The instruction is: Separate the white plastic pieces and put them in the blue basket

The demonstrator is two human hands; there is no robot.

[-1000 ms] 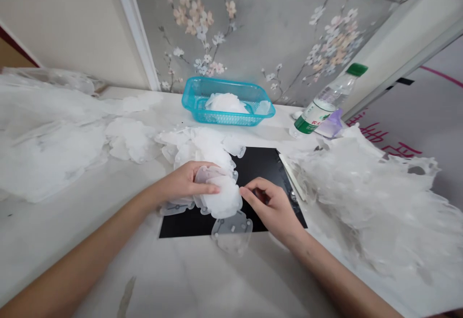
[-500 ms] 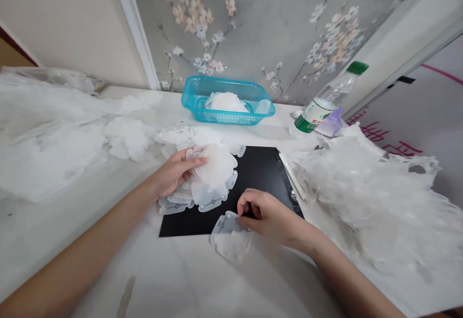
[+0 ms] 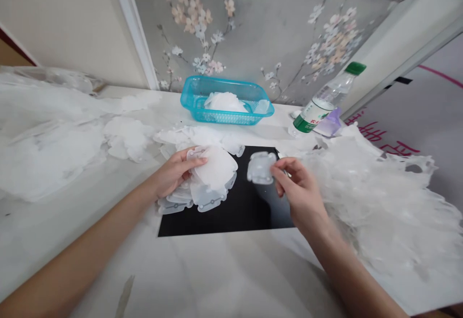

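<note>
A white marble-look tabletop (image 3: pixel 217 270) spreads below a floral wallpaper panel (image 3: pixel 275 33), with a black rectangular mat (image 3: pixel 224 217) near its middle. Beyond the mat sit a teal plastic basket (image 3: pixel 217 80) holding a white mound and, farther right, a plastic water bottle (image 3: pixel 325 101) with a green cap. A large heap of translucent white plastic sheet (image 3: pixel 379 202) lies to the right of the mat, and a second heap (image 3: pixel 47 139) lies to its left.

Over the left half of the mat, the left hand (image 3: pixel 171 176) is closed around a stack of scalloped translucent plastic pieces (image 3: pixel 217 168), its thumb across the top and looser pieces fanning out beneath. The right hand (image 3: pixel 300 188), slightly blurred, is raised over the mat's right side, with thumb and fingertips pinched on the edge of one small scalloped piece (image 3: pixel 260 167). That piece is held singly, well apart from the stack, and the two hands do not touch.
</note>
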